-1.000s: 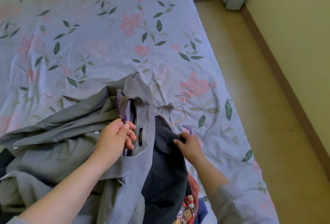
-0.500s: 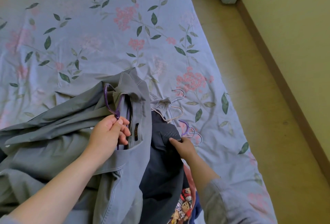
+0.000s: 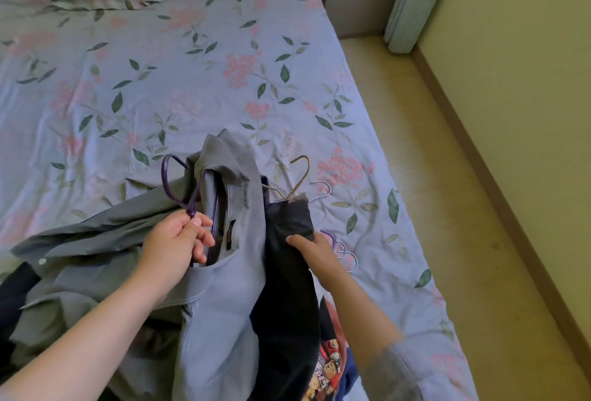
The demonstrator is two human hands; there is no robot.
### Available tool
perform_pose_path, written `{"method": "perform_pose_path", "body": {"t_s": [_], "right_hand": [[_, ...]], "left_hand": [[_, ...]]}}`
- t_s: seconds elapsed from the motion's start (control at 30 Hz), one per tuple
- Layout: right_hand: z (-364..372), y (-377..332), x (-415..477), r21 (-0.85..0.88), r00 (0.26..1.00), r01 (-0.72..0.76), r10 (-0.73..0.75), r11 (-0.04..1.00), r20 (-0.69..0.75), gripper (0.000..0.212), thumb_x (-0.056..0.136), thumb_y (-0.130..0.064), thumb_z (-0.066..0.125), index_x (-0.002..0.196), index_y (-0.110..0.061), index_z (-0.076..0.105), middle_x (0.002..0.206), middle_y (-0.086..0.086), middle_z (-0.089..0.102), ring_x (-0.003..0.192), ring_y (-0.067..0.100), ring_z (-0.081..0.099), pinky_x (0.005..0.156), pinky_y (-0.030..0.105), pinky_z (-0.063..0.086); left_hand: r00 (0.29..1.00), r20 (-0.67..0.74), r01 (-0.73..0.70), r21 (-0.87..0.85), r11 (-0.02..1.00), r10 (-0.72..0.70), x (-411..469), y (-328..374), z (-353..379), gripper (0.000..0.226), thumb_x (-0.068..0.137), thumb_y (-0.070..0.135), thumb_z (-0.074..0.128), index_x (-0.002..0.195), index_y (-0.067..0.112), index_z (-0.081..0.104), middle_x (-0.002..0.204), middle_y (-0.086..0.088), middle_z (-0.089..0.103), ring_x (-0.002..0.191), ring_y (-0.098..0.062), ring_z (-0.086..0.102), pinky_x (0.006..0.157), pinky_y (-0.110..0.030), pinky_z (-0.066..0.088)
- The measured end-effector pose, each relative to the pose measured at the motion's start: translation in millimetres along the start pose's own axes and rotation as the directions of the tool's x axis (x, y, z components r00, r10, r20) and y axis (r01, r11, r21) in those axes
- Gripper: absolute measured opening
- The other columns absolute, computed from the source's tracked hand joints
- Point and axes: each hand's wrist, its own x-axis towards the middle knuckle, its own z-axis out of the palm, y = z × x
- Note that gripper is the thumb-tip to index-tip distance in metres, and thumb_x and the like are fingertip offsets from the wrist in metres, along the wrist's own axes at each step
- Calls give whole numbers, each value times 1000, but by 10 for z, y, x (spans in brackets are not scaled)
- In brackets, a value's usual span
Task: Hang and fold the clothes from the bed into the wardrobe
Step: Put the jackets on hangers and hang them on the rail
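Left hand (image 3: pixel 179 240): fingers curled round the neck of the purple hanger (image 3: pixel 174 183), at the collar of the grey shirt (image 3: pixel 224 288).
Right hand (image 3: pixel 315 248): pinches the dark garment (image 3: pixel 287 272) near its top; the beige hanger (image 3: pixel 302 176) protrudes above it.
Grey shirt: sprawled over the near part of the bed (image 3: pixel 128 81), collar raised.
Spare hangers (image 3: pixel 343 250): on the sheet, just beside the right hand.

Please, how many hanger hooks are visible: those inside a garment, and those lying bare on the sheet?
Inside a garment: 2, purple hanger in the grey shirt, tan hanger in the dark garment.
Bare on the sheet: 4, one pale hook, cluster of three hooks.
Total: 6
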Motion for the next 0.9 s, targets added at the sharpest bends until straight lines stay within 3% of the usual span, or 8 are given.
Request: {"method": "perform_pose_path", "body": {"t_s": [0.13, 0.23, 0.3, 0.47, 0.63, 0.7, 0.9], "right_hand": [[220, -466, -377, -172, 989, 149, -145, 974, 31, 17, 87, -25, 59, 74, -15, 54, 70, 7, 55, 67, 19, 54, 63, 31, 42], [422, -643, -704, -273, 963, 252, -269, 928, -26, 38, 89, -33, 60, 59, -20, 39, 51, -4, 41, 51, 14, 43, 54, 29, 32], [591, -720, -921, -304, 940, 297, -333, 905, -75, 43, 90, -41, 59, 59, -20, 38, 46, -7, 36, 45, 12, 39, 50, 28, 29], [1045, -1054, -1491, -376, 875, 407, -473, 833, -101, 43, 89, -48, 58, 61, -18, 44, 43, -7, 35, 40, 10, 35, 42, 24, 26], [1500, -1615, -2199, -394, 766, 569, -639, 721, -63, 46, 92, -35, 61, 54, -20, 39, 38, -7, 35, 33, 6, 31, 37, 16, 23], [1702, -1872, -2529, -412, 716, 619, -696, 669, -54, 42, 92, -33, 61, 56, -17, 45, 41, -7, 38, 34, 6, 32, 38, 17, 24], [2224, -2582, -3570, -429, 551, 742, -833, 514, -46, 40, 92, -35, 64, 62, -9, 53, 55, 20, 51, 49, 25, 49, 49, 29, 34]], "left_hand": [[994, -73, -82, 33, 996, 84, -207, 239, -497, 27, 102, 9, 39, 88, 8, 61, 58, -1, 59, 41, -11, 44, 52, -30, 39], [981, -130, -140, 29, 990, 142, -389, 414, -918, 27, 103, 10, 39, 88, 8, 62, 58, 0, 61, 39, -10, 43, 50, -28, 38], [971, -155, -179, 18, 984, 179, -526, 507, -1186, 27, 103, 12, 39, 89, 8, 62, 59, 0, 62, 39, -10, 41, 49, -27, 37], [945, -228, -250, -34, 968, 236, -890, 743, -1842, 27, 103, 13, 39, 89, 9, 61, 58, 0, 62, 36, -9, 38, 40, -21, 32], [903, -303, -335, -55, 941, 304, -1330, 1037, -2529, 28, 103, 11, 39, 86, 7, 60, 61, -6, 61, 32, -7, 35, 35, -16, 27], [884, -327, -373, -61, 926, 334, -1534, 1166, -2783, 28, 103, 11, 38, 86, 6, 59, 65, -11, 60, 32, -6, 35, 35, -16, 27], [817, -398, -491, -103, 865, 417, -2155, 1554, -3578, 29, 104, 11, 36, 86, 5, 57, 66, -12, 57, 33, -5, 32, 36, -17, 25]]}}
